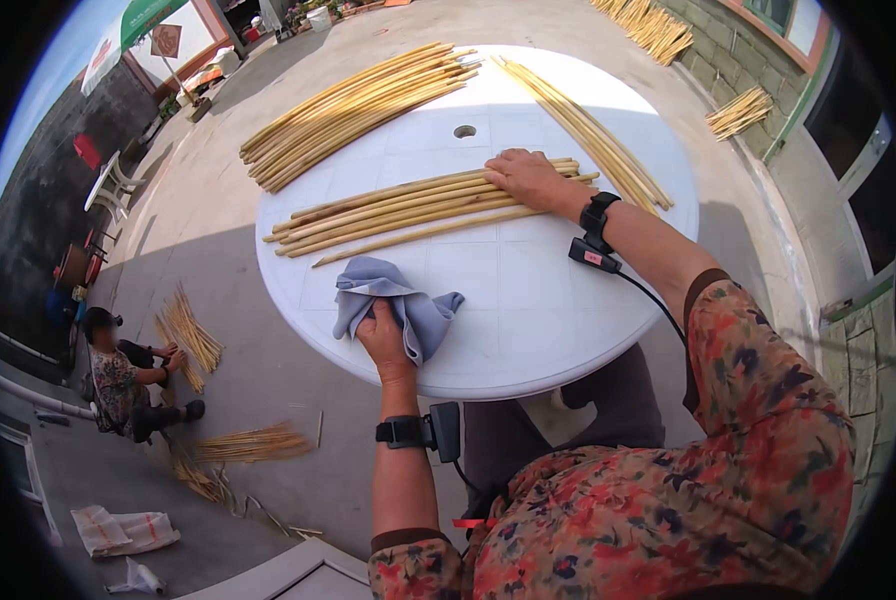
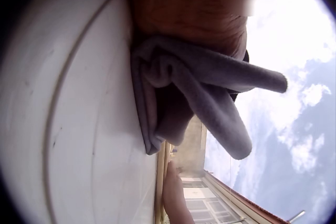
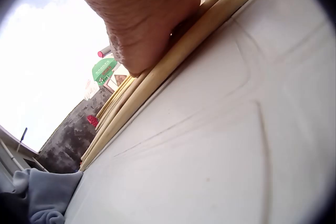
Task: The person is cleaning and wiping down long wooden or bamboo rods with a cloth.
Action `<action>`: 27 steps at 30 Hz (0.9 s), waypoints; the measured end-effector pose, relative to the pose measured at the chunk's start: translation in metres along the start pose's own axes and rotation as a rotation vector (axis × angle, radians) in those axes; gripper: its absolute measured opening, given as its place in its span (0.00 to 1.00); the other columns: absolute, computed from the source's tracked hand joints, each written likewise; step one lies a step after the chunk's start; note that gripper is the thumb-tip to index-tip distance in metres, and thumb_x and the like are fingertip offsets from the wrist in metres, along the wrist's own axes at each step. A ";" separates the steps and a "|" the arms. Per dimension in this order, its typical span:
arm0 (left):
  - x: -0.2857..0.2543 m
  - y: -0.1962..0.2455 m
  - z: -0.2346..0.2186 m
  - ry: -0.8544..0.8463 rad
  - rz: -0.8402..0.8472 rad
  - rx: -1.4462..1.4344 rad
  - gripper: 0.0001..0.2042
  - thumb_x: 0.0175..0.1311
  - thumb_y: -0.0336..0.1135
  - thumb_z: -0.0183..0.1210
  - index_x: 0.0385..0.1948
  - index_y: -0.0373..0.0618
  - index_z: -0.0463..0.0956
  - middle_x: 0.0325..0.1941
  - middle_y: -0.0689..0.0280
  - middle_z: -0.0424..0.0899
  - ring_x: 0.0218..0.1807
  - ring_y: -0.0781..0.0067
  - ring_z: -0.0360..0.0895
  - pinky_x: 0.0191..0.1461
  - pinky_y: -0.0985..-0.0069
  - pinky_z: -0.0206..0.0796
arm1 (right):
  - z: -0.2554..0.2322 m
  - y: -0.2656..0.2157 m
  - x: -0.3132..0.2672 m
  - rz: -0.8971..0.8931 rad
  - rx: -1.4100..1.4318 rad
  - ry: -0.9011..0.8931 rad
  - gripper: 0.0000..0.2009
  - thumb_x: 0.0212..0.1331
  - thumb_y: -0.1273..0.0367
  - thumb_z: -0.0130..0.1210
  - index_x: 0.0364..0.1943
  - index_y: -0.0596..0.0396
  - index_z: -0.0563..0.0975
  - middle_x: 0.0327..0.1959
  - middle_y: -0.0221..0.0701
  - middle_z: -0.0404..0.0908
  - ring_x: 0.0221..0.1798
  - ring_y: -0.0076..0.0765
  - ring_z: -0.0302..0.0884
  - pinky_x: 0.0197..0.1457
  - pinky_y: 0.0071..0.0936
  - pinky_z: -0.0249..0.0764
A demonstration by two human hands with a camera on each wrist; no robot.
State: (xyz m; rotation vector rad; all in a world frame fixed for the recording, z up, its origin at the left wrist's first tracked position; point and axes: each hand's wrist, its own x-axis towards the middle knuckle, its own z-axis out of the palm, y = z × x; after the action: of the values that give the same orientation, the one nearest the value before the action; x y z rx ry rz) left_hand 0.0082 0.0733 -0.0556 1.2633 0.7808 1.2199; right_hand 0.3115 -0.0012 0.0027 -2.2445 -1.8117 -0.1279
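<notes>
Left hand [image 1: 383, 342] grips a bunched blue-grey cloth [image 1: 366, 276] on the bench [image 1: 568, 300]; the right hand [image 1: 533, 182] lies over the row of sticks [image 1: 398, 208] there, probably so they don't roll. Whether its fingers curl round any, I cannot tell. Their long axes run side to side, right ends angled away from the person; 1 nearer stick [image 1: 408, 240] lies nearly parallel.
</notes>
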 end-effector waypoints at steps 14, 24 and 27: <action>0.003 0.008 0.003 0.005 -0.064 -0.020 0.16 0.62 0.40 0.49 0.31 0.32 0.75 0.29 0.67 0.76 0.28 0.78 0.70 0.33 0.80 0.64 | -0.039 -0.024 -0.014 0.012 0.099 0.016 0.14 0.50 0.66 0.52 0.42 0.53 0.73 0.42 0.39 0.72 0.50 0.42 0.67 0.54 0.36 0.62; 0.009 -0.003 0.003 0.042 -0.018 -0.092 0.17 0.61 0.42 0.51 0.26 0.34 0.76 0.23 0.69 0.75 0.24 0.81 0.69 0.27 0.82 0.63 | -0.035 -0.033 -0.065 -0.137 -0.099 0.004 0.16 0.47 0.68 0.56 0.42 0.54 0.71 0.39 0.38 0.70 0.46 0.42 0.68 0.50 0.35 0.63; 0.010 -0.005 0.003 0.053 0.001 -0.099 0.17 0.61 0.43 0.51 0.25 0.34 0.76 0.22 0.70 0.75 0.23 0.81 0.69 0.26 0.82 0.62 | -0.037 -0.036 -0.067 -0.153 -0.111 0.025 0.13 0.46 0.68 0.55 0.38 0.55 0.73 0.37 0.38 0.72 0.46 0.42 0.69 0.50 0.35 0.64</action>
State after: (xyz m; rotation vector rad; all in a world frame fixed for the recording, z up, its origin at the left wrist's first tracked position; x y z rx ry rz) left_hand 0.0145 0.0827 -0.0577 1.1548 0.7493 1.2817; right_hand 0.2653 -0.0668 0.0279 -2.1629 -2.0081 -0.2912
